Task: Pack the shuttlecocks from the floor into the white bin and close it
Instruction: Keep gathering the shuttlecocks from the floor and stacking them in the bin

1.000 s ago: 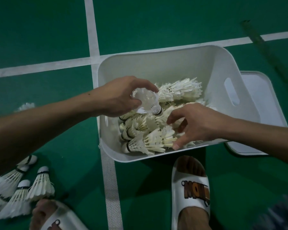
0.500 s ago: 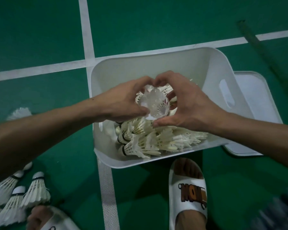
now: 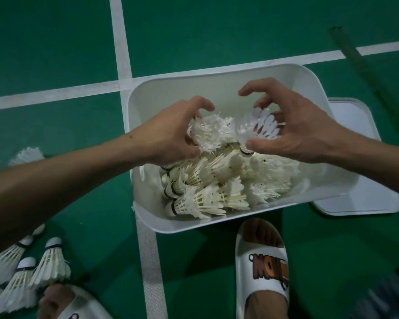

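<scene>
Left hand (image 3: 171, 137): over the left half of the white bin (image 3: 313, 88), fingers curled around a frayed shuttlecock (image 3: 209, 132).
Right hand (image 3: 295, 127): over the right half, thumb and fingers holding a second shuttlecock (image 3: 259, 128) (index finger lifted free).
White bin: stands on the green floor (image 3: 55, 54) where two white lines cross; a pile of shuttlecocks (image 3: 217, 185) fills its near part.
Lid (image 3: 364, 180): flat on the floor, just beside the bin's right wall.
Loose shuttlecocks (image 3: 32, 268): upright on the floor at the near left corner, beside a slipper (image 3: 263, 268).
</scene>
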Demonstrator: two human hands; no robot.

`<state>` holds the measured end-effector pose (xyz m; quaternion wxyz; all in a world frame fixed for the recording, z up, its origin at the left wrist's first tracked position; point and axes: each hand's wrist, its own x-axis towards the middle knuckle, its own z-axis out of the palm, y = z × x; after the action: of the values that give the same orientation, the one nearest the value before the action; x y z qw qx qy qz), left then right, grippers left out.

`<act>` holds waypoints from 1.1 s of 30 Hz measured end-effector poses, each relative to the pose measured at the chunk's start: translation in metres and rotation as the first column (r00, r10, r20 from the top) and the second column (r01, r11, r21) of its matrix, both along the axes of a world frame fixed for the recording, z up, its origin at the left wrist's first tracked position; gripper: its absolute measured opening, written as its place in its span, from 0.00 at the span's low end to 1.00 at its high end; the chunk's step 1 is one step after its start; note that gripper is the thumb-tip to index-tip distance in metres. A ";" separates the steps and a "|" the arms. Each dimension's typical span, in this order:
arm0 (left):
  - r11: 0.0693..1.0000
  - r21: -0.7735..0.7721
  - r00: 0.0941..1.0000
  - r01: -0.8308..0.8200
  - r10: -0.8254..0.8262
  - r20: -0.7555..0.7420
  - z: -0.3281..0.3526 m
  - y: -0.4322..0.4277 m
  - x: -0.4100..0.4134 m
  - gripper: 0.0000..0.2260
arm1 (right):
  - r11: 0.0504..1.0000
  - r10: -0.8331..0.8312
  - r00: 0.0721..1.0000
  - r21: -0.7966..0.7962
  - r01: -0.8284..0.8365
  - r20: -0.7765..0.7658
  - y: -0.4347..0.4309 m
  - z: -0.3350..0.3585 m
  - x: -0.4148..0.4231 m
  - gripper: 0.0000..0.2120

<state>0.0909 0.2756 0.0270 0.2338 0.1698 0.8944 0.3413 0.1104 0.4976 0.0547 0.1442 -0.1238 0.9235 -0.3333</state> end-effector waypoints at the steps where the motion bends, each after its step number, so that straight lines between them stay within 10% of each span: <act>1: 1.000 -0.009 1.000 -0.002 0.002 -0.023 0.000 0.000 -0.001 0.32 | 1.000 0.014 1.000 0.021 -0.015 0.025 0.006 0.000 0.000 0.33; 13: 0.997 -0.062 0.997 0.035 -0.039 -0.063 -0.005 -0.006 0.002 0.26 | 0.879 0.190 0.939 0.376 -0.293 0.286 0.025 -0.016 0.016 0.22; 33: 0.974 -0.041 0.970 0.224 -0.226 -0.085 -0.002 0.007 0.006 0.27 | 0.873 0.171 0.866 0.334 -0.354 0.470 0.005 -0.031 0.020 0.32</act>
<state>0.0964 0.2824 0.0250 0.2337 0.2814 0.8842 0.2906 0.1302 0.5030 0.0234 0.4101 -0.1422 0.8918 -0.1276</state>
